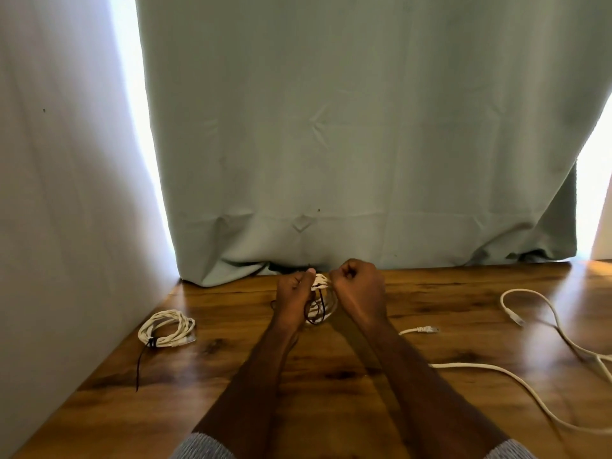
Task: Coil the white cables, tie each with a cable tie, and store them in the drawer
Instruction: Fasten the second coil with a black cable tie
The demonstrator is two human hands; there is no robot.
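Centrally, at the far side of the wooden desk, a coiled white cable is held up between two hands. The left hand is closed on the coil's left side, with its fingers pinched at the top of the loops; the right hand is curled into a fist against the coil's right side, and whether a strand or the tie is gripped inside it cannot be told. A dark cable tie is seen looped around the lower part of the held coil.

To the left, close to the white wall, a second coiled cable lies flat on the desk, already bound by a dark tie whose long tail trails toward the near-left edge. To the right, a loose white cable is spread across the desk in open curves, one connector lying just right of the right forearm and another further right; its loops run off the right edge.

A pale green curtain hangs along the far edge, its hem resting on the desk. No writing or brand marks can be read anywhere. Bare desk surface is seen near the camera, between the forearms and the left coil. Grey sleeves are pushed up at the bottom edge.
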